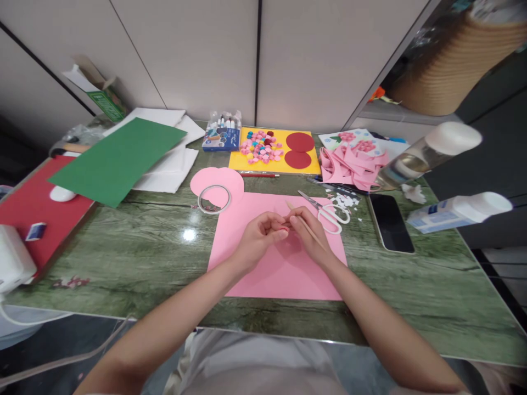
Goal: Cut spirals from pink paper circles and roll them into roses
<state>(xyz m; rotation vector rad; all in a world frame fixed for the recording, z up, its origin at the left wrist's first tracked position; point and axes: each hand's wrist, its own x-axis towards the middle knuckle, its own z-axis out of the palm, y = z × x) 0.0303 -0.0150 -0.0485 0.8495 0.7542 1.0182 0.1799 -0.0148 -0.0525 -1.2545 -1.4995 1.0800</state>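
Cropped arms (187, 307); half-hidden red piece (284, 228).

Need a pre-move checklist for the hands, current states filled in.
1. Both hands above pink sheet: ok, left and right meet over it.
2. Stick held: ok, in the right hand.
3. Small red piece gripped securely: cannot tell, fingers cover most of it.
4. Scissors well clear of right hand: not ok, handles lie close beside it.
5. Phone off the pink sheet: ok, apart, to its right.
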